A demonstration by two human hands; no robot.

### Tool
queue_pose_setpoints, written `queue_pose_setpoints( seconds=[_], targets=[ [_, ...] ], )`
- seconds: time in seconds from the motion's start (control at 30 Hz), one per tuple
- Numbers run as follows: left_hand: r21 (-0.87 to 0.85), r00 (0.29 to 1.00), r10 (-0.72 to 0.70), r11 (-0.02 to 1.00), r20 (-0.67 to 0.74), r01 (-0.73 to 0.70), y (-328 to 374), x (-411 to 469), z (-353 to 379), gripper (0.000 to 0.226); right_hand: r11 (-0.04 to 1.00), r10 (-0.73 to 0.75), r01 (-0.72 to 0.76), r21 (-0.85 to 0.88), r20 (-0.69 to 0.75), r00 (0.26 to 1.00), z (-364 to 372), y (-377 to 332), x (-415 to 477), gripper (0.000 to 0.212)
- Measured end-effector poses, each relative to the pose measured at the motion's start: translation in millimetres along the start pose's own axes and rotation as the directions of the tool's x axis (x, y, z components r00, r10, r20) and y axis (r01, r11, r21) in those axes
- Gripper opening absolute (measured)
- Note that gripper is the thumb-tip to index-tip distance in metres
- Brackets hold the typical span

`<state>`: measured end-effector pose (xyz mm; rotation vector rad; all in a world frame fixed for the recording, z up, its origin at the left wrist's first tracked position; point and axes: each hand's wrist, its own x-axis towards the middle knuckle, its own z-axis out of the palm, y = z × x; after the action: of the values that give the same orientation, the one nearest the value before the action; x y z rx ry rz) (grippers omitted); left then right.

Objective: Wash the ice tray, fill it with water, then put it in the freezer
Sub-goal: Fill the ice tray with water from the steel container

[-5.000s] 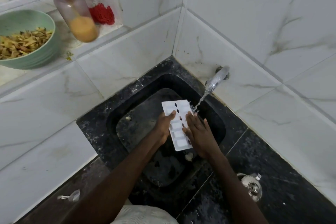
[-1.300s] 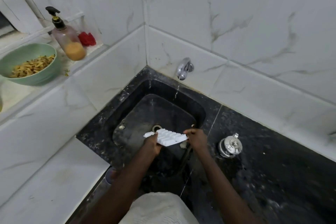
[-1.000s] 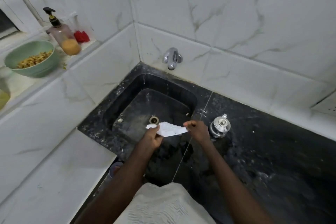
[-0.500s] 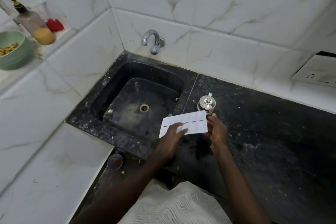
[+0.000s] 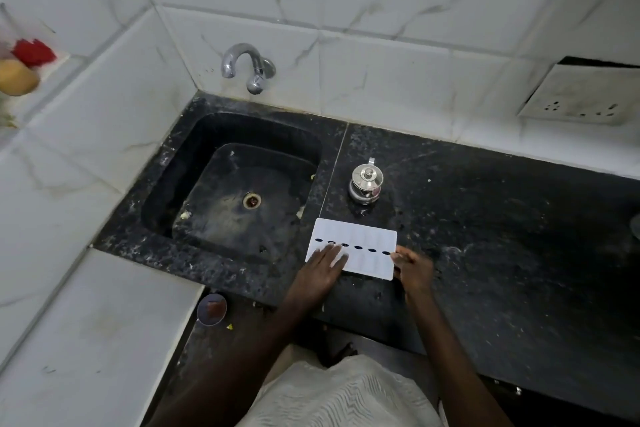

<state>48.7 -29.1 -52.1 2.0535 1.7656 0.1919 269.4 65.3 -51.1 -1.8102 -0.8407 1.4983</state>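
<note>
The white ice tray (image 5: 367, 246) lies flat on the black stone counter (image 5: 502, 236), just right of the sink (image 5: 162, 191); a row of dark slots runs along its middle. My left hand (image 5: 320, 274) rests on the tray's left part with straight fingers. My right hand (image 5: 414, 270) pinches the tray's right edge with curled fingers. The chrome tap (image 5: 247, 62) on the back wall is not running. The sink basin is dark, with its drain visible.
A small steel lidded pot (image 5: 366, 184) stands just behind the tray. A socket plate (image 5: 581, 94) sits on the right wall. A soap bottle (image 5: 15, 78) and a red item (image 5: 33, 50) are on the left ledge. A small round lid (image 5: 211, 309) lies below the counter edge.
The tray came out from over the sink, moved right, and now lies flat on the counter. My left hand shifted from gripping its end to lying on top. The tap stopped running.
</note>
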Motion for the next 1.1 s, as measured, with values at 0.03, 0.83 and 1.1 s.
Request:
queue_pose_setpoints(
  seconds=[0.03, 0.83, 1.1],
  targets=[
    [-0.019, 0.999, -0.043, 0.999, -0.017, 0.043, -3, -5, 6, 0.061, 1.0, -0.002, 0.001, -0.022, -0.01, 1.0, -1, 2, 3, 0.023],
    [0.107, 0.917, -0.314, 0.949, 0.246, 0.296, -32, -31, -9, 0.12, 0.872, -0.298, 0.281, -0.4, 0.022, 0.954, 107, -171, 85, 0.04],
    [0.276, 0.868, -0.331, 0.931, 0.37, 0.237, -28, -17, -29, 0.123, 0.985, -0.054, 0.058, -0.162, 0.031, 0.998, 113, -172, 109, 0.017]
  ],
)
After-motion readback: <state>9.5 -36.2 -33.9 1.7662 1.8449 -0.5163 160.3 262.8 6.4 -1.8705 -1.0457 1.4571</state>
